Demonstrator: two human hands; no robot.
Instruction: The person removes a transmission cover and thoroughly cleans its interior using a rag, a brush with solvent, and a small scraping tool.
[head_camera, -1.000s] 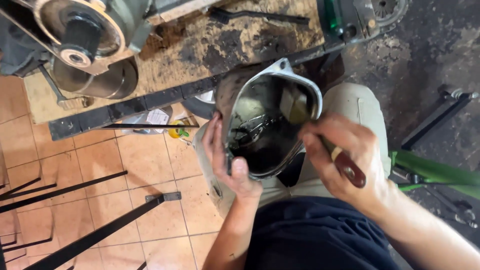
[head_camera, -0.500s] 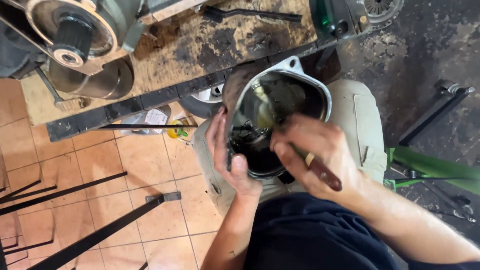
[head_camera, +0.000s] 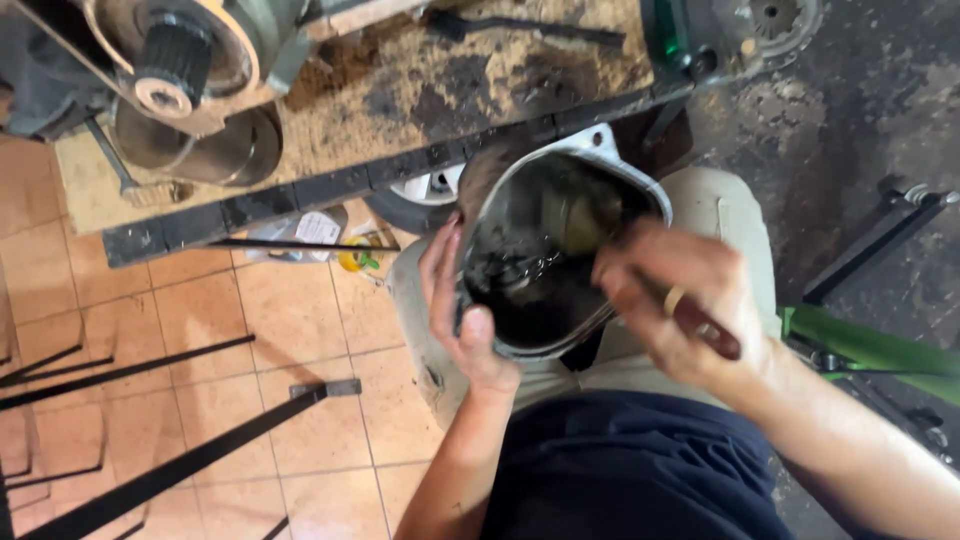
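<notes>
View from above, looking down at a seated person's lap. A greasy metal engine cover (head_camera: 560, 250), bowl-shaped w/ its dark oily inside facing up, rests on the knees in beige trousers (head_camera: 725, 215), just below the edge of a stained wooden bench (head_camera: 420, 100). Left hand (head_camera: 462, 320) grips the cover's left rim, fingers closed around it, thumb hooked over the near edge. Right hand (head_camera: 690, 305) is blurred, fingers closed on a brush w/ a dark red handle (head_camera: 705, 325); handle sticks out toward the wrist, working end reaches into the cover & can't be made out. On the bench, top left: a pulley assembly (head_camera: 175, 70) w/ a toothed hub. Orange floor tiles (head_camera: 290, 320) at left, w/ black metal bars (head_camera: 180, 465) lying across them. Green metal frame (head_camera: 870, 345) at right.
</notes>
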